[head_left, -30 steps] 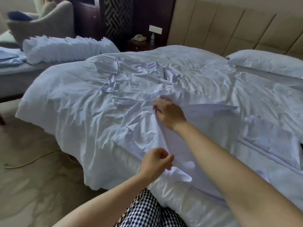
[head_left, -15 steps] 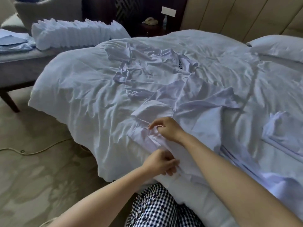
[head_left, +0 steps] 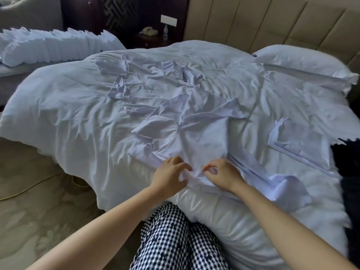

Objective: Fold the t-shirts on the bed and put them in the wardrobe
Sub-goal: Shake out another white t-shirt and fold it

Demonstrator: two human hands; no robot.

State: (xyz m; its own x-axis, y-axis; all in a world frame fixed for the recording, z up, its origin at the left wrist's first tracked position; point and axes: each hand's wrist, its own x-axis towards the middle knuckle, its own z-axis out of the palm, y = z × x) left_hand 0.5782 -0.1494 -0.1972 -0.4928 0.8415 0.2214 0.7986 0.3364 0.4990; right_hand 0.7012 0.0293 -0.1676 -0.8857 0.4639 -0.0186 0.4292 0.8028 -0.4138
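White t-shirt (head_left: pixel 204 137) — spread on the bed (head_left: pixel 68 117), hem at 6 o'clock pinched by curled fingers of left hand (head_left: pixel 169 176) and right hand (head_left: pixel 222 175), fingertips partly hidden in cloth. Second t-shirt (head_left: pixel 155 84) at 12 o'clock — neck label (head_left: pixel 184 76) lettering unreadable. Dark item (head_left: pixel 348 172) at 3 o'clock, cut off.

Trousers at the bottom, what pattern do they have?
The trousers have small dark-and-white checks, shown best in the head view.

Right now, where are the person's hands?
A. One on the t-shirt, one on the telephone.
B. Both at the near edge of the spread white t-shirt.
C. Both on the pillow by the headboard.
B: the left hand and the right hand, close together, both pinch the near edge of the t-shirt lying on the bed.
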